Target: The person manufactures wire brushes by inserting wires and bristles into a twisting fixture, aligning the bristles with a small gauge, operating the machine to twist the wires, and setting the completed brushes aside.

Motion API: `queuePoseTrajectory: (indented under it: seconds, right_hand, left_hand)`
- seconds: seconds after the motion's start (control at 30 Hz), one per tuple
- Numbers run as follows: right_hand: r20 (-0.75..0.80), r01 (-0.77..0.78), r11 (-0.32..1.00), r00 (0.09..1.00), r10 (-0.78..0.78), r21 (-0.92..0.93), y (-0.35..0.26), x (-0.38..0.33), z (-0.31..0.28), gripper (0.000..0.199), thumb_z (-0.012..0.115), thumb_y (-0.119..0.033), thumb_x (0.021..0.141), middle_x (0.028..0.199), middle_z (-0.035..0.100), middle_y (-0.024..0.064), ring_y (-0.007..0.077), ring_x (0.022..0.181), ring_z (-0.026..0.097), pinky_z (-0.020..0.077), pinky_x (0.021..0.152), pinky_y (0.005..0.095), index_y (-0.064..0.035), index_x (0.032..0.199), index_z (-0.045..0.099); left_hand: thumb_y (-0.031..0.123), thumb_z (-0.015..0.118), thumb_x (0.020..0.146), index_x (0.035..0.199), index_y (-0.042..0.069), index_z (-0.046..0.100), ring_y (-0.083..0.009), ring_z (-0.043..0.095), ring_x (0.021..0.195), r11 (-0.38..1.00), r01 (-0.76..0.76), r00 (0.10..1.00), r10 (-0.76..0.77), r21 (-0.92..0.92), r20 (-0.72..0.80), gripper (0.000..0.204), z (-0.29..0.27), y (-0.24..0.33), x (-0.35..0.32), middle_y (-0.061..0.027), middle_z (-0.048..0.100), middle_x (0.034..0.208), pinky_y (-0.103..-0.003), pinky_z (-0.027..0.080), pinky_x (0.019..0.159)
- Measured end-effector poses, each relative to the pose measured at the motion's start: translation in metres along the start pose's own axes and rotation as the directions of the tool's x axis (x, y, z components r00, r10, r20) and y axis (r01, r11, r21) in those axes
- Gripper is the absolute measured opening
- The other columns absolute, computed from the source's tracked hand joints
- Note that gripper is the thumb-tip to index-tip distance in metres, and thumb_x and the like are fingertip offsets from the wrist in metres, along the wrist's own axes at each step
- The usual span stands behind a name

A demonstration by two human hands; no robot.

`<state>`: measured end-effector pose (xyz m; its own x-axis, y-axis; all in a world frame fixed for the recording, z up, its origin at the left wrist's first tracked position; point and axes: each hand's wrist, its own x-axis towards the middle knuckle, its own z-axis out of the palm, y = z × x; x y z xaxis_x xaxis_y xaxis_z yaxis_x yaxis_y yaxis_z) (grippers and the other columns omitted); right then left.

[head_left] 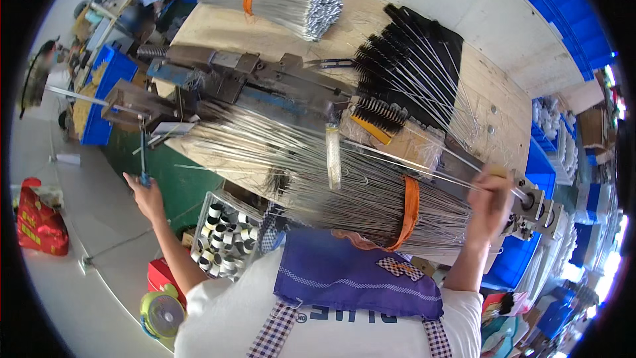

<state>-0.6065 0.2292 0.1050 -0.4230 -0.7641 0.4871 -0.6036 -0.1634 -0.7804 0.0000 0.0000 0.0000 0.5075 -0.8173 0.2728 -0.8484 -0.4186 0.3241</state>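
Note:
My left hand (147,193) is at the lower end of a blue-gripped lever (144,178), its fingers around the grip and one digit sticking out to the left. The lever hangs from the left end of a long metal machine (265,83). At the machine's right end, my right hand (489,209) is closed and partly blurred, with thin metal wires (430,171) running into it. Between my arms lies a large bundle of metal wires (371,192), tied with an orange band (409,213). A black-bristled brush (381,116) lies by a yellow block (371,130) mid-machine.
Finished black brushes with wire stems (417,59) lie on black cloth at the back right. Another tied wire bundle (271,1) lies at the back. A crate of black-and-white cylindrical pieces (228,238) stands below the bench; blue bins (99,103) stand left and right.

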Motion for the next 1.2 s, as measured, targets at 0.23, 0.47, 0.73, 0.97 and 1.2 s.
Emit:
queuePoseTrajectory:
  seconds: [0.23, 0.47, 0.73, 0.97, 1.2]
  right_hand:
    - [-0.666, 0.258, 0.73, 0.662, 0.344, 0.633, -0.014, -0.004, -0.116, 0.016, 0.054, -0.025, 0.1, 0.079, 0.056, 0.0041, 0.0096, 0.057, 0.044, 0.0335, 0.053, 0.0226, -0.0094, 0.099, 0.057]
    - [-0.322, 0.229, 0.601, 0.945, 0.049, 0.765, -0.044, 0.032, -0.148, 0.023, 0.049, -0.021, 0.102, 0.073, 0.049, 0.004, 0.0084, 0.056, 0.029, 0.024, 0.046, 0.0243, 0.0011, 0.102, 0.057]
    - [-0.284, 0.077, 0.827, 0.953, 0.103, 0.557, -0.051, 0.038, 0.012, 0.03, 0.041, -0.022, 0.104, 0.103, 0.065, 0.0112, 0.0222, 0.09, 0.064, 0.0523, 0.078, 0.0326, -0.0007, 0.118, 0.056]
    - [0.613, -0.749, 0.451, 0.659, 0.435, 0.485, -0.049, -0.031, 0.174, 0.024, 0.049, -0.023, 0.103, 0.071, 0.054, 0.0027, 0.01, 0.056, 0.056, 0.0434, 0.047, 0.0232, -0.0013, 0.114, 0.049]
    - [0.145, -0.062, 0.996, 0.988, 0.052, 0.068, -0.088, -0.003, 0.15, 0.039, 0.068, -0.016, 0.089, 0.066, 0.056, 0.0068, 0.012, 0.057, 0.058, 0.0491, 0.052, 0.0282, -0.0025, 0.124, 0.058]
  left_hand:
    - [0.013, 0.068, 0.085, 0.149, 0.006, 0.032, -0.0354, 0.064, 0.105, 0.846, -0.036, 0.996, 0.073, -0.532, 0.049, 0.074, 0.019, 0.029, -0.05, -0.0228, 0.06, 0.126, -0.041, 0.042, 0.101]
    - [0.019, 0.069, 0.084, 0.144, -0.002, 0.037, -0.0296, 0.033, 0.141, 0.28, -0.197, 0.637, 0.765, -0.94, 0.095, 0.071, -0.081, 0.224, -0.142, -0.0181, 0.045, 0.145, -0.042, 0.023, 0.116]
    - [0.022, 0.048, 0.102, 0.134, 0.006, 0.048, -0.0247, 0.062, 0.077, 0.263, 0.016, -0.211, 0.944, -0.965, 0.254, 0.037, -0.106, 0.279, -0.186, -0.0108, 0.06, 0.085, -0.035, 0.048, 0.069]
    - [0.017, 0.041, 0.105, 0.125, 0.001, 0.055, -0.0043, 0.039, 0.057, 0.251, 0.553, 0.084, 0.932, -0.795, 0.352, 0.03, -0.088, 0.256, -0.183, 0.002, 0.047, 0.066, -0.02, 0.033, 0.053]
    - [0.022, 0.043, 0.104, 0.109, -0.001, 0.058, -0.0032, 0.033, 0.043, 0.123, 0.338, 0.69, 0.642, -0.933, 0.334, 0.028, -0.089, 0.177, -0.103, 0.0037, 0.041, 0.053, -0.021, 0.025, 0.04]
